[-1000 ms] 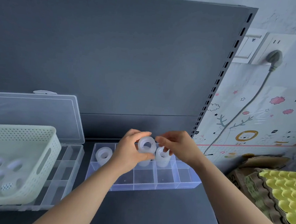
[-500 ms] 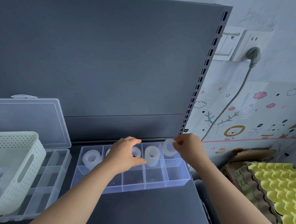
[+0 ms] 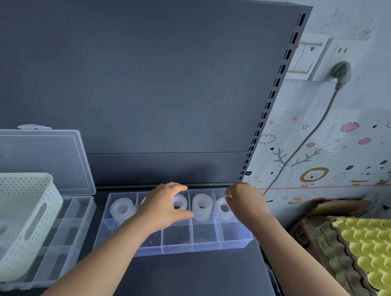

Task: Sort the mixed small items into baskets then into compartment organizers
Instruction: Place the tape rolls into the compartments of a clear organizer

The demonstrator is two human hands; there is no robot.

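Observation:
A clear compartment organizer (image 3: 176,246) lies on the dark grey shelf. Its back row holds several white tape rolls, one per compartment: one at the far left (image 3: 122,208), one in the middle (image 3: 180,203), a taller one (image 3: 200,207) and one at the far right (image 3: 222,207). Another roll is mostly hidden behind my left hand. My left hand (image 3: 165,208) arches over the middle roll, fingers and thumb spread apart around it. The fingertips of my right hand (image 3: 244,202) pinch the upper rim of the far right roll, which sits in its compartment. The front row compartments hold nothing.
A cream perforated basket (image 3: 35,208) with several more rolls stands at the left on a second clear organizer (image 3: 68,231) whose lid (image 3: 38,157) leans open. Yellow and brown egg trays (image 3: 367,252) are stacked at the right. A grey power cord (image 3: 306,141) hangs down the wall.
Both hands held rolls together above the organizer, then moved apart. The left roll went down into a middle compartment, and the right roll went down into the far right compartment.

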